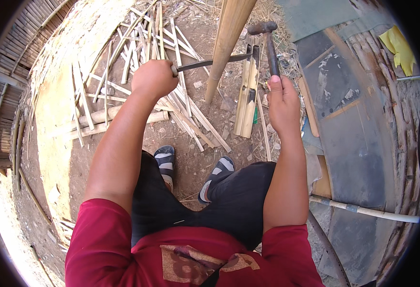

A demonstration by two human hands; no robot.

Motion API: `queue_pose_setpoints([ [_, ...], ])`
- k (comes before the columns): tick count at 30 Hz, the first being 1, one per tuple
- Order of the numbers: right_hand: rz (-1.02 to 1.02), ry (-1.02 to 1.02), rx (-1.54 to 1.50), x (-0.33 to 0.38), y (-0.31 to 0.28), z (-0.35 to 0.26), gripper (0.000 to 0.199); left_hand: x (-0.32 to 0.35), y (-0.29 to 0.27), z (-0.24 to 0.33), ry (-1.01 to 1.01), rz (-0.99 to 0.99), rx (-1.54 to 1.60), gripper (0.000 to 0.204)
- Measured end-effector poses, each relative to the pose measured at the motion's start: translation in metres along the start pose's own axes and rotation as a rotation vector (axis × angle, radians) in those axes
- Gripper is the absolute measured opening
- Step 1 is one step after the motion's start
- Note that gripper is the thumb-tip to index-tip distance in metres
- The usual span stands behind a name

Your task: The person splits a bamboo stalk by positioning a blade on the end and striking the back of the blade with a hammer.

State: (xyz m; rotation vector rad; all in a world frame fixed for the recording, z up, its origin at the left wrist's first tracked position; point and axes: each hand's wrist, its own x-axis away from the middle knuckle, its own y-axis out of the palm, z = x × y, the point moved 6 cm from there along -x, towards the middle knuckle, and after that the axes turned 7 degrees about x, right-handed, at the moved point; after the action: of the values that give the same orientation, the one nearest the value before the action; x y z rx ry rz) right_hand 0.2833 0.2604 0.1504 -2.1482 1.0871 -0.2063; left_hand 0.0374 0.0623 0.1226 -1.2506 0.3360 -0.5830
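Note:
My left hand (155,79) is closed round the handle of a long-bladed knife (193,65). Its dark blade runs to the right across a bamboo pole (227,36); whether it has cut into the pole I cannot tell. The pole stands steeply, its lower end by the ground and its top beyond the upper edge. Off to the right of the pole, my right hand (283,103) grips a hammer (270,50) by its handle, thumb along the shaft. The hammer's head is up and apart from the blade. Split bamboo halves (242,112) lie below it.
Many thin bamboo strips (138,40) are strewn over the dirt ahead and left, with bamboo poles (157,116) among them. Dark sheets (353,158) lie along the right, beside a yellow cloth-like piece (399,50) and a white pipe (382,213). A slatted bamboo wall (9,62) borders the left.

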Motion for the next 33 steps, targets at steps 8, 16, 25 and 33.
queue_pose_setpoints([
  [8,-0.146,0.082,0.127,-0.009,0.028,0.043,0.044,0.002,-0.005,0.001,0.006,0.006,-0.019,0.027],
  [16,-0.093,0.084,0.106,-0.004,0.035,0.042,0.044,0.0,-0.005,0.004,-0.009,-0.023,-0.019,0.027],
  [25,0.099,-0.107,-0.14,0.0,0.012,0.008,0.045,0.007,-0.01,0.002,-0.023,-0.049,-0.015,0.029],
  [33,-0.026,0.091,-0.12,0.001,0.018,0.009,0.046,0.003,-0.004,-0.006,-0.028,-0.033,-0.009,0.029],
])
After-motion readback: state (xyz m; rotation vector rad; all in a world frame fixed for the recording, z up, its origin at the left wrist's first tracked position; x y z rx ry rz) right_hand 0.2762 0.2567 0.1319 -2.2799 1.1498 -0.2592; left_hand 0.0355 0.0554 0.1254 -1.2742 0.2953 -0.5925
